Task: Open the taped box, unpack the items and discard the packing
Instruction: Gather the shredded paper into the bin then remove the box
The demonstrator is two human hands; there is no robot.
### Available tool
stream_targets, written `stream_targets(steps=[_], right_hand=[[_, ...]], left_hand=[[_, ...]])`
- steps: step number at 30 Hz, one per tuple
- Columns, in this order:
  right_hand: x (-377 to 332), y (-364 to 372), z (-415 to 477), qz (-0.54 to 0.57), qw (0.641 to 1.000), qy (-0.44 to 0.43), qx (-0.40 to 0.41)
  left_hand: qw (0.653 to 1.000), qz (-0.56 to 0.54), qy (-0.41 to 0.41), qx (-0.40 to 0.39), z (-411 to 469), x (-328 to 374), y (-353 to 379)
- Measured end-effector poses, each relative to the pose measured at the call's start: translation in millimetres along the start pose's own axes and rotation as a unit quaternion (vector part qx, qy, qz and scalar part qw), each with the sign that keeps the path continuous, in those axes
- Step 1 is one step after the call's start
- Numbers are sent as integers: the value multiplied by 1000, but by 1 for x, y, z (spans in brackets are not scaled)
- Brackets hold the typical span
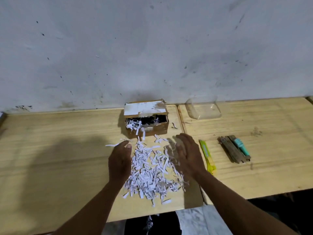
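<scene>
Both hands hover spread over a heap of paper, neither gripping anything: the left hand (120, 158) has its palm turned inward at the heap's 9 o'clock edge, fingers loosely extended, and the right hand (188, 155) stands open at the 3 o'clock edge, palm facing the left one, its fingers blurred.

Largest in view is the pale, scuffed wall (152, 48) filling the upper half. Below it runs the surface (50, 150), light wood, made of two tables pushed together with a seam running from 12 to 6 o'clock just right of the heap.

The shredded paper (150, 173) lies in a loose white pile on the left table between the hands, with stray strips trailing toward 12 o'clock up to the box and a few hanging over the near edge.

The box (147, 119), brown cardboard, sits at 12 o'clock from the pile against the wall. Its top flap, with a torn white label, is lifted back, and shreds spill over its front lip; the inside looks dark.

At 1 o'clock from the box a clear plastic container (203, 109) rests on the right table near the wall.

At 3 o'clock from the right hand lies a bundle of brown sticks (232, 151) with a teal tube (241, 146) touching it.

Between that bundle and the right hand lies a yellow-green utility knife (207, 155), pointing from 12 to 6 o'clock.
</scene>
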State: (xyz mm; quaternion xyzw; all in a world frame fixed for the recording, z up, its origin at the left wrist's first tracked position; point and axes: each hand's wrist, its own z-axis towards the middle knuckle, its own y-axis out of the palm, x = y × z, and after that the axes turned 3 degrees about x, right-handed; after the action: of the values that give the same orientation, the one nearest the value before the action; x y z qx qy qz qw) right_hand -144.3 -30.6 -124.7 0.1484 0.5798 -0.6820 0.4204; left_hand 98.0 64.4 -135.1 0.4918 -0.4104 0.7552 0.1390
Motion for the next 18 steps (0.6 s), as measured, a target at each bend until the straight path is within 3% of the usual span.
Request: stream_targets(steps=[5,9,12,15,18], right_hand=[[37,7,62,-37,990,80,-109],[46,16,77,-121,966,14,-228],[46,20,57,-108,967,-4,-230],[39,16,26,-78,968,-51,-235],[28,5,14,-6,983,-74,-169]], left_hand=[[981,168,35,-90,26,-35,11],[958,234,80,-148,33,-46,14],[949,206,143,-191,28,-44,5],[951,169,219,-138,27,-42,-11],[960,201,190,-41,43,-49,-21]])
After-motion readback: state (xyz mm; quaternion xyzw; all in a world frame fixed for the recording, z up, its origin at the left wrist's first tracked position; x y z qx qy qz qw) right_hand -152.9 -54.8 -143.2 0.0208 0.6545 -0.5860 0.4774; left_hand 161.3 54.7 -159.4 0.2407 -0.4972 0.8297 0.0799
